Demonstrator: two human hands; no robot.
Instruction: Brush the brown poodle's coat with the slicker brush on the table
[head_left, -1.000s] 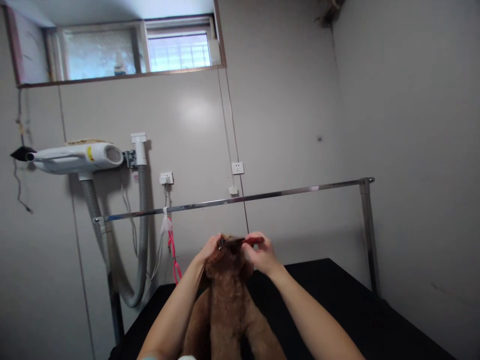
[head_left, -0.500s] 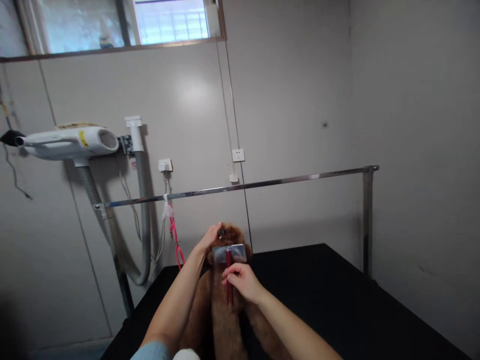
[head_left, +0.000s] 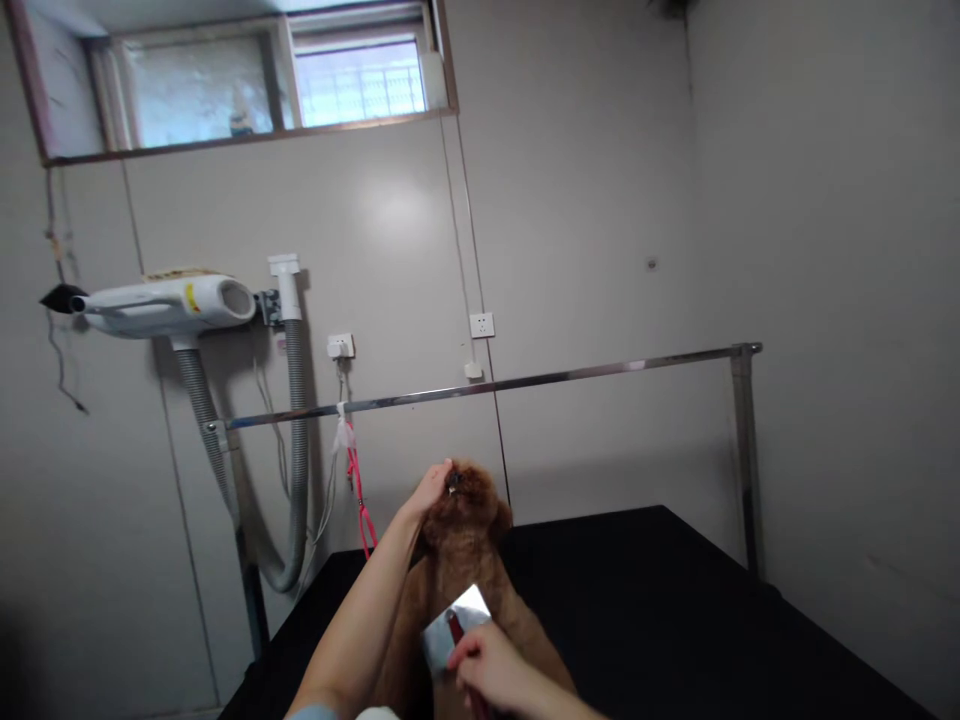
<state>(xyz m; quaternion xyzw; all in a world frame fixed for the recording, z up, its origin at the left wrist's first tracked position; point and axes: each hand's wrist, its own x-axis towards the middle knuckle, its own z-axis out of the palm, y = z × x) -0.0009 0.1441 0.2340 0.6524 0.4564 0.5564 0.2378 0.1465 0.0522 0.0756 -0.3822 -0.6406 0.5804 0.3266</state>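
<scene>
A brown curly-haired dog (head_left: 469,560) is in the lower middle of the head view, on a black-topped table. My left hand (head_left: 431,490) is closed on the side of the dog's head (head_left: 476,492), next to a small dark spot in the fur; its fingertips are partly hidden. In my right hand (head_left: 491,665) is a slicker brush (head_left: 469,605) with a flat silvery back and a dark red handle. The brush lies tilted over the dog's body, below the head. Its bristle side faces away, so I cannot tell how firmly it touches the coat.
The black table (head_left: 637,600) extends to the right. A metal bar (head_left: 525,382) on posts spans its far side, with a pink lead (head_left: 358,490) hanging from it. At left, a white dryer (head_left: 172,303) with a grey hose (head_left: 298,470) is mounted by the wall.
My right hand has drawn the brush down from just below the dog's head toward me, and the brush has turned aslant. The left hand stays at the head. The camera view has tipped upward slightly.
</scene>
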